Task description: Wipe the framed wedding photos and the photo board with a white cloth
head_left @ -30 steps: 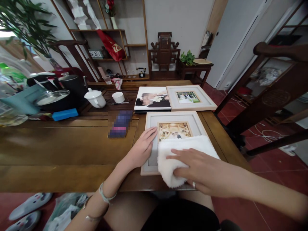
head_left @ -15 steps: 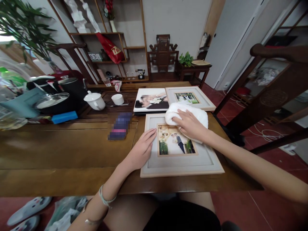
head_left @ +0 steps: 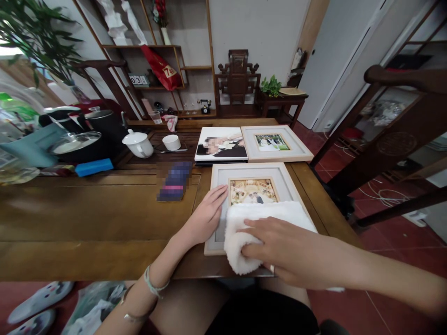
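Down on the brown table (head_left: 104, 209) lies a pale picture frame (head_left: 252, 190), close to the near edge. The right hand (head_left: 279, 246) holds a fluffy white cloth (head_left: 240, 217), with fingers bent and closed on a fold of it, and the cloth covers the bottom part of the frame. The left hand (head_left: 206, 214) is open and flat, gripping nothing, and its fingers rest on the frame's left side. Just behind sit another frame (head_left: 298, 142) and a big photo (head_left: 228, 148), side by side

Two wood-edged picture frames (head_left: 253, 188), one white cloth (head_left: 251, 211), one lidded cup (head_left: 138, 143), one white bowl (head_left: 171, 142), two slippers (head_left: 40, 300).
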